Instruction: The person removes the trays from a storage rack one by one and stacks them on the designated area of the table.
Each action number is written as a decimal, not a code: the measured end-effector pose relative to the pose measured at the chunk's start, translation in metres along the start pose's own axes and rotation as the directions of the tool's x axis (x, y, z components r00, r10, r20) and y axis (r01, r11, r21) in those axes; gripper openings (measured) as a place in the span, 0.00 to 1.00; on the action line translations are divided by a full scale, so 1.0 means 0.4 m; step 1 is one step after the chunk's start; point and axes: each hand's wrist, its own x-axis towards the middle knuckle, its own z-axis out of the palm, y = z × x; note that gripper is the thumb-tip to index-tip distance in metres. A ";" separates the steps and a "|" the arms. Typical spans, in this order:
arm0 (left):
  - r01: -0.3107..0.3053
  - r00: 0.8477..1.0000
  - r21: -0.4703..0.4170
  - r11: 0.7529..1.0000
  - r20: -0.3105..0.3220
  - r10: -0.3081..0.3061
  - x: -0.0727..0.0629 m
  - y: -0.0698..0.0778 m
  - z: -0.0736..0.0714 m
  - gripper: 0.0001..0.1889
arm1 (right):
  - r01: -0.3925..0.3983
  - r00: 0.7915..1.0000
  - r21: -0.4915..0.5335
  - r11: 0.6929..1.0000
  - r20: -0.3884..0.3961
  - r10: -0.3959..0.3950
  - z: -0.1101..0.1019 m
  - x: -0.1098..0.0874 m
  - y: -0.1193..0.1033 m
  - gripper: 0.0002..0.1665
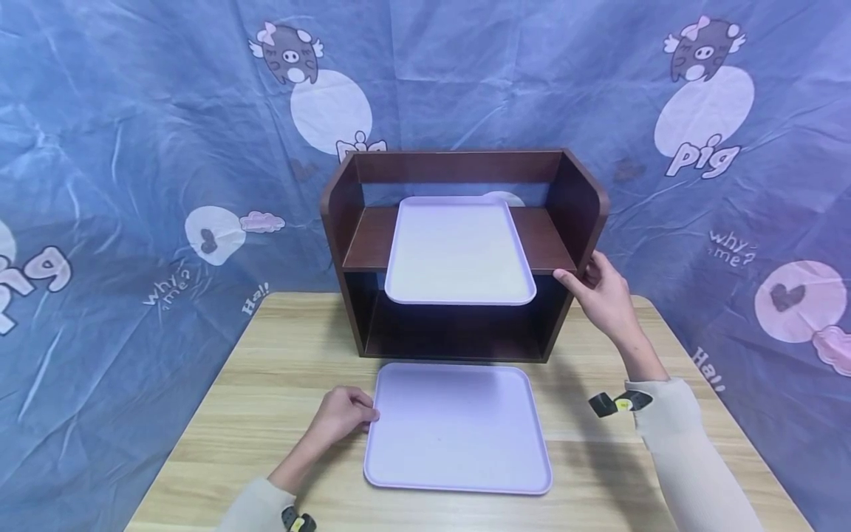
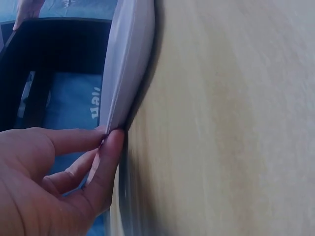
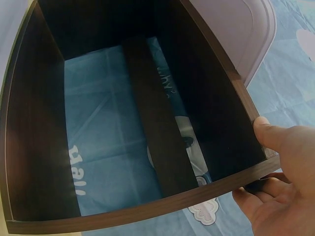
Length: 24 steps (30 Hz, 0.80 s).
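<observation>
A dark brown two-tier shelf [image 1: 459, 168] stands at the back of the table. One white tray [image 1: 460, 251] lies on its middle board, its near end jutting past the front edge. A second white tray [image 1: 457, 432] lies flat on the table before the shelf. My left hand [image 1: 342, 415] pinches that tray's left rim between thumb and fingers; the left wrist view shows the pinched rim [image 2: 129, 59] close up. My right hand [image 1: 603, 294] grips the shelf's right side where the middle board meets it, with the thumb [image 3: 268, 130] on the board's front edge and the fingers outside.
The wooden table [image 1: 266, 384] spreads to both sides of the trays. Behind and beside it hangs a blue cloth [image 1: 166, 148] with pig prints. Below the middle board, the shelf's lower compartment [image 1: 459, 332] faces front.
</observation>
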 end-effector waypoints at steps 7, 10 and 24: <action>0.000 1.000 -0.009 1.000 -0.009 0.000 0.000 0.006 0.001 0.04 | 0.012 1.000 0.000 1.000 -0.009 -0.012 0.000 0.001 -0.001 0.43; 0.000 1.000 0.007 1.000 -0.007 0.001 -0.001 0.005 0.000 0.04 | 0.015 1.000 -0.001 1.000 -0.010 -0.015 0.000 -0.001 -0.001 0.43; 0.019 1.000 -0.013 1.000 0.002 -0.019 -0.009 0.002 -0.002 0.02 | 0.016 1.000 0.008 1.000 -0.005 -0.016 0.000 -0.004 -0.002 0.42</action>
